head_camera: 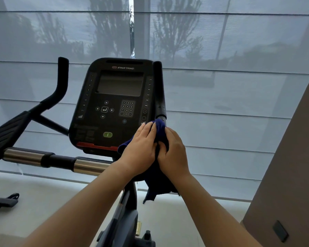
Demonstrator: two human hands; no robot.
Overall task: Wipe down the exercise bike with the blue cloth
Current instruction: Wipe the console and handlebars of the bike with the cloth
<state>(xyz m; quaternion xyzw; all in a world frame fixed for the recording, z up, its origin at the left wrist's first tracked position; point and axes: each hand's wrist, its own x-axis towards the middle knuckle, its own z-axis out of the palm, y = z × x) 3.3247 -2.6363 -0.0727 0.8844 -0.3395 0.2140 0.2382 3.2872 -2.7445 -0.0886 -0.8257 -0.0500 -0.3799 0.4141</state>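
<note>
The exercise bike's black console (114,104) stands in the middle, with a dark screen, a keypad and a green button. A dark blue cloth (160,130) is bunched around the lower part of the right upright handlebar (159,90). My left hand (141,150) and my right hand (173,150) both grip the cloth, pressed together just below the console's right corner. A tail of the cloth hangs down beneath my hands. The part of the handlebar under the cloth is hidden.
The left handlebar (61,82) curves up at the left, above a chrome and black crossbar (61,160). Sheer window blinds (230,86) fill the background. A brown wall column (292,166) stands at the right. Part of another machine's base (4,202) lies at the lower left.
</note>
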